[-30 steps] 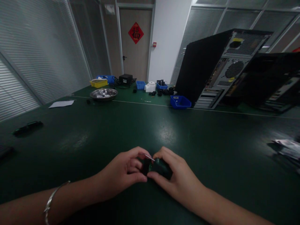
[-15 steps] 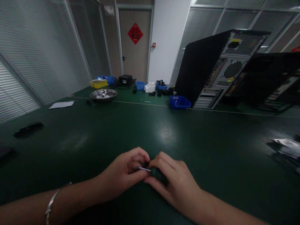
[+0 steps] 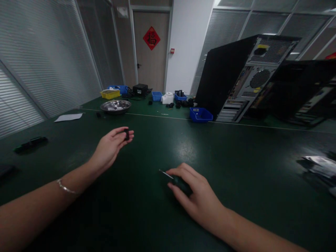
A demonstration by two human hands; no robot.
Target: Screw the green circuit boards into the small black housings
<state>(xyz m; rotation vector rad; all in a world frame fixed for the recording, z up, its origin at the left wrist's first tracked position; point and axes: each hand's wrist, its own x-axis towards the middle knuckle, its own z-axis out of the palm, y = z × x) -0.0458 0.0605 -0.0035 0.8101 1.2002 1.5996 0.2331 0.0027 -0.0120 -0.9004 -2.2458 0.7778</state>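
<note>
My left hand (image 3: 111, 145) is stretched forward over the green table (image 3: 147, 217), closed on a small black part (image 3: 127, 134) pinched between thumb and fingers. What kind of part it is I cannot make out. A screwdriver (image 3: 181, 184) with a dark green handle lies in my right hand (image 3: 198, 194), whose fingers wrap round the handle. Its thin metal shaft points up and to the left, with the tip apart from anything. Beyond my left hand stands a round metal dish (image 3: 116, 111) with shiny contents.
At the back right, a black computer tower (image 3: 225, 77) stands beside a blue bin (image 3: 201, 119). A yellow tray (image 3: 110, 95), a white device (image 3: 167, 98) and a black box (image 3: 140, 89) line the far side. Paper (image 3: 68, 117) and a black-green object (image 3: 30, 144) lie left; a silvery bag (image 3: 321, 164), right.
My left hand has moved away from the screwdriver, forward and left, carrying the small black part. My right hand stays nearly in place, and the screwdriver's shaft now points more upward.
</note>
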